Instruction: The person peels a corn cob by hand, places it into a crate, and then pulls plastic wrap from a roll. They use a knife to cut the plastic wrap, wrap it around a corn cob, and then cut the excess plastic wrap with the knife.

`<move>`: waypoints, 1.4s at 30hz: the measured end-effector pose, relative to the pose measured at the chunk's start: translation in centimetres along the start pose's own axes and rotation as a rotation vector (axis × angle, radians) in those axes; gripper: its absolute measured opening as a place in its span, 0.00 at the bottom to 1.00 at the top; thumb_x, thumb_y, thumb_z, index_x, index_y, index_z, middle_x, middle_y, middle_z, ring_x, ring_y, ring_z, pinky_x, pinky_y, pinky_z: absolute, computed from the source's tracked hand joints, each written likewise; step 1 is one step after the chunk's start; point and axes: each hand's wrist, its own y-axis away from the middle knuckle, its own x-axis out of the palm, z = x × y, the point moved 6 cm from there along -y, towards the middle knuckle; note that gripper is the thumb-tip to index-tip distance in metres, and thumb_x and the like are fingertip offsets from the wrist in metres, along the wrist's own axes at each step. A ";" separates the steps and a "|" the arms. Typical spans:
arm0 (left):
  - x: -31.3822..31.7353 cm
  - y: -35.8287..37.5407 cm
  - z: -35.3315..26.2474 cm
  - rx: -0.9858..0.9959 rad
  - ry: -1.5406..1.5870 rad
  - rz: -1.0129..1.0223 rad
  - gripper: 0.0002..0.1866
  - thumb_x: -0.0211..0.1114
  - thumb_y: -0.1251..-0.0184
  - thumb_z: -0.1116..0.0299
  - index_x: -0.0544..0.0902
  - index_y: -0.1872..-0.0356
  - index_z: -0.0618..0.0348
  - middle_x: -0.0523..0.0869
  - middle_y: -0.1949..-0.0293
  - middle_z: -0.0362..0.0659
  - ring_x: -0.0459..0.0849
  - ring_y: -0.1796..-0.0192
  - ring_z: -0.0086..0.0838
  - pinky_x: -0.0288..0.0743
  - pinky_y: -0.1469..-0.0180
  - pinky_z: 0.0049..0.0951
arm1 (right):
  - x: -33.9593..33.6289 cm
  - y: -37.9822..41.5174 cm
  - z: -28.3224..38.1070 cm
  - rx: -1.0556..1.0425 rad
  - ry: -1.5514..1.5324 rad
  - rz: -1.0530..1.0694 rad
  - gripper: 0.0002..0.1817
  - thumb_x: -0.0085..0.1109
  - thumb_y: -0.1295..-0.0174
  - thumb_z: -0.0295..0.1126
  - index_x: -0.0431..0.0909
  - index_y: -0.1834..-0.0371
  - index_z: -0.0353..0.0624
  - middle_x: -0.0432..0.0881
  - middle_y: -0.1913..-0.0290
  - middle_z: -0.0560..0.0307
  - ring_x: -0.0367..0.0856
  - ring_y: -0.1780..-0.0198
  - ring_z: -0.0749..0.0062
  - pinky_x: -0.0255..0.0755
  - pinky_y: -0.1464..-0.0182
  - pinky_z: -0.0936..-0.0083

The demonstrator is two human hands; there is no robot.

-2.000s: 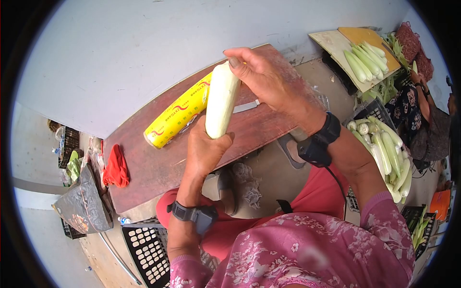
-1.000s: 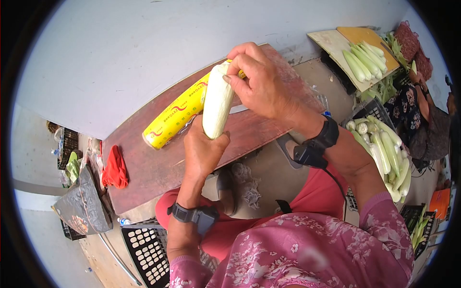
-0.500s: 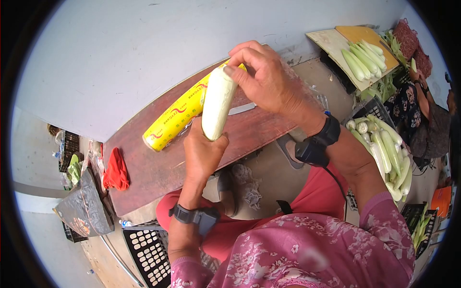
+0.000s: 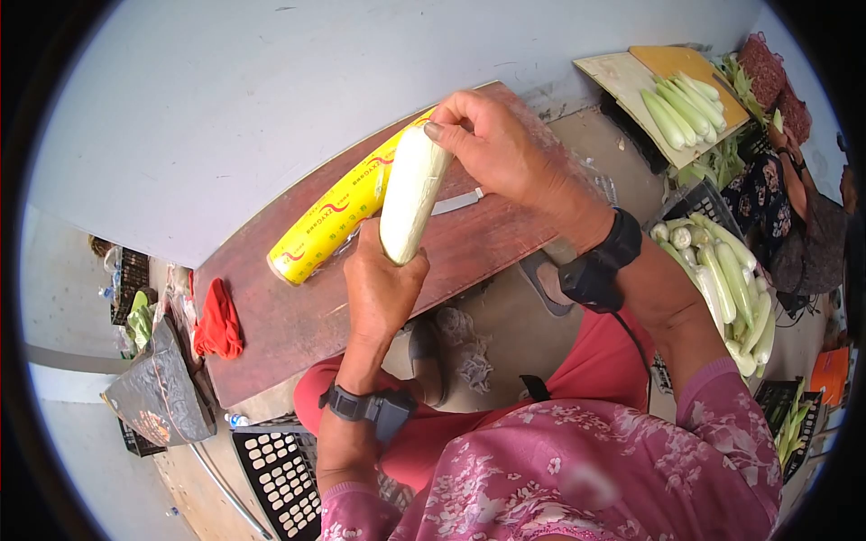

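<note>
Head view. Wrist unit, right, strapped on, with cable trailing to the lap; liable to snag and jerk the arm should it catch. Left hand: fingers clamped around the lower end of the vegetable; that grip appears to carry all the weight, so a slackened hold or a damp skin could let it drop. Vegetable: one, pale, raised above the table, upper end leaning away and to the right. Right hand: thumb and forefinger close together at the upper end; whether they pinch it or only rest there, cannot tell. A hard push from here could twist the vegetable out of the left hand, or dent its tip. Table: dark red, worn. Knife: lying bare behind the vegetable, below the right hand; a careless downward reach could meet the blade. Roll: yellow, printed, lying beside the knife; a knock could set it rolling. Cloth: red, crumpled, at the left end. Crate: right, heaped with pale vegetables; top ones could slide off if bumped. Board: farther, bearing more. Co-worker: far right, partly cut off.
</note>
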 end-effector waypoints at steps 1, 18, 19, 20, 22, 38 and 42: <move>0.0 0.0 0.0 -0.001 -0.003 0.000 0.23 0.69 0.47 0.74 0.76 0.49 0.70 0.85 0.66 0.48 0.83 0.65 0.28 0.78 0.60 0.29 | 0.0 0.0 0.0 0.064 -0.042 0.012 0.11 0.61 0.35 0.34 0.77 0.64 0.35 0.81 0.62 0.50 0.80 0.63 0.66 0.76 0.60 0.68; -0.5 -0.1 -0.2 -0.039 0.112 -0.087 0.18 0.70 0.47 0.71 0.77 0.56 0.67 0.86 0.62 0.56 0.87 0.59 0.38 0.78 0.53 0.34 | 0.6 0.6 -0.5 0.194 -0.296 0.065 0.11 0.58 0.33 0.32 0.78 0.61 0.32 0.80 0.66 0.58 0.74 0.64 0.80 0.73 0.63 0.78; -0.5 -0.1 -0.1 -0.048 0.105 -0.078 0.19 0.70 0.47 0.71 0.77 0.55 0.67 0.86 0.62 0.56 0.87 0.59 0.38 0.78 0.53 0.34 | 0.6 0.5 -0.5 0.198 -0.292 0.074 0.12 0.59 0.33 0.33 0.79 0.60 0.32 0.80 0.65 0.58 0.75 0.63 0.79 0.73 0.61 0.77; -0.5 -0.2 -0.1 -0.056 0.097 -0.069 0.19 0.71 0.47 0.71 0.77 0.55 0.67 0.86 0.62 0.57 0.87 0.59 0.39 0.78 0.53 0.34 | 0.5 0.5 -0.6 0.202 -0.288 0.083 0.12 0.59 0.33 0.33 0.79 0.59 0.32 0.80 0.65 0.58 0.75 0.63 0.79 0.73 0.60 0.77; -0.6 -0.1 -0.4 -0.064 0.088 -0.054 0.20 0.71 0.47 0.71 0.77 0.54 0.67 0.86 0.62 0.57 0.87 0.58 0.39 0.78 0.53 0.34 | 0.2 0.5 -0.6 0.213 -0.336 0.043 0.14 0.60 0.33 0.35 0.79 0.58 0.31 0.81 0.64 0.57 0.76 0.61 0.79 0.73 0.58 0.77; -1.2 -0.1 -1.1 0.077 -0.068 -0.208 0.15 0.69 0.44 0.72 0.76 0.57 0.65 0.85 0.65 0.62 0.87 0.60 0.52 0.79 0.58 0.38 | 3.0 1.5 -0.8 0.401 -0.615 0.329 0.50 0.57 0.43 0.71 0.69 0.39 0.29 0.74 0.42 0.40 0.77 0.42 0.56 0.73 0.47 0.63; -1.6 -0.3 -1.0 0.149 -0.139 -0.265 0.16 0.69 0.44 0.72 0.75 0.56 0.64 0.85 0.66 0.61 0.86 0.60 0.56 0.79 0.59 0.43 | 3.4 2.1 -1.5 0.509 -0.542 0.471 0.49 0.55 0.43 0.73 0.75 0.45 0.30 0.77 0.46 0.41 0.80 0.45 0.58 0.74 0.51 0.61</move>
